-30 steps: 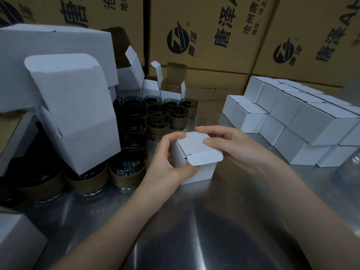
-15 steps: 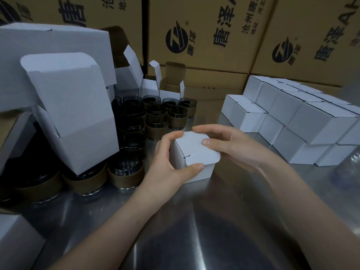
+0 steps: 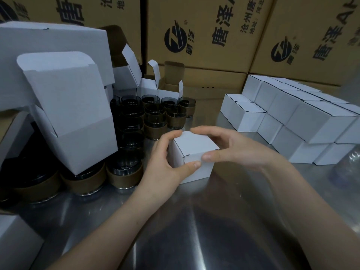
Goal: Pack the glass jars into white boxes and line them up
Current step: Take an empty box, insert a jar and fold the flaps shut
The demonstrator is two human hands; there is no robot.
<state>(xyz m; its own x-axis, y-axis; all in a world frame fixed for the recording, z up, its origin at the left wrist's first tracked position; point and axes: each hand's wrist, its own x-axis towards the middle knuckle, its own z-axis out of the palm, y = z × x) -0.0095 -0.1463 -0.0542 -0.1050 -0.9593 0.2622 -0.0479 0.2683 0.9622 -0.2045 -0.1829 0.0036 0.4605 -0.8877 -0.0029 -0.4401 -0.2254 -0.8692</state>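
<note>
1. Nearest us, on the steel table (image 3: 194,230), our left hand (image 3: 165,162) wraps the left side of the small white box (image 3: 194,147). Our right hand (image 3: 239,151) pinches its lid edge, so both hands are clamped on it.
2. The box looks plain and square with its lid tucked flat, so we judge the closing done. Any jar inside is hidden.
3. Next we should carry it to the stacked closed boxes (image 3: 311,117) right of the box and square it against their row.
4. Left of the box and beyond it wait dark glass jars (image 3: 155,121) with brown bands and open boxes (image 3: 68,114). Brown cartons (image 3: 194,36) stand farthest behind it.
</note>
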